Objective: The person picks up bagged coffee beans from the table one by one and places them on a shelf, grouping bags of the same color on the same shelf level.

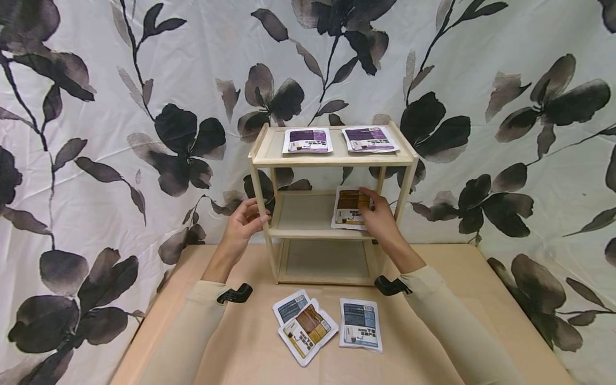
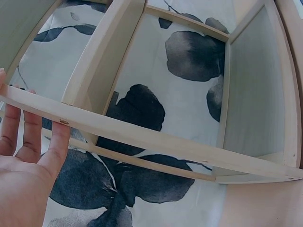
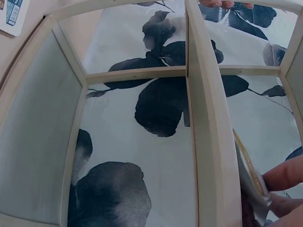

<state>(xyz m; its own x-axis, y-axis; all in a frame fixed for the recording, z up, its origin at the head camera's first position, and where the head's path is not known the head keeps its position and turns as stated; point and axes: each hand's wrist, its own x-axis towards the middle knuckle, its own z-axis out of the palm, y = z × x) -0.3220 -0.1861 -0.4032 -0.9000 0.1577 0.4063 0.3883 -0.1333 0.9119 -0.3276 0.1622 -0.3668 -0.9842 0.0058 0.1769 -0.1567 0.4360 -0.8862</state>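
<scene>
A small three-tier wooden shelf (image 1: 332, 158) stands at the back of the table. My right hand (image 1: 377, 214) pinches a brown packet (image 1: 347, 208) that lies at the right end of the middle tier. In the right wrist view the fingers (image 3: 284, 182) grip the packet's edge (image 3: 251, 182) beside a shelf post (image 3: 208, 142). My left hand (image 1: 243, 222) rests against the shelf's left side frame. Its fingers (image 2: 31, 137) lie straight behind a wooden rail (image 2: 165, 142) and hold nothing. Two purple packets (image 1: 308, 140) (image 1: 369, 139) lie on the top tier.
On the tan table (image 1: 505, 321) in front of the shelf lie a blue packet (image 1: 290, 307), partly under a brown packet (image 1: 308, 330), and another blue packet (image 1: 360, 323). The bottom tier holds nothing. A flower-print cloth (image 1: 120, 133) hangs behind.
</scene>
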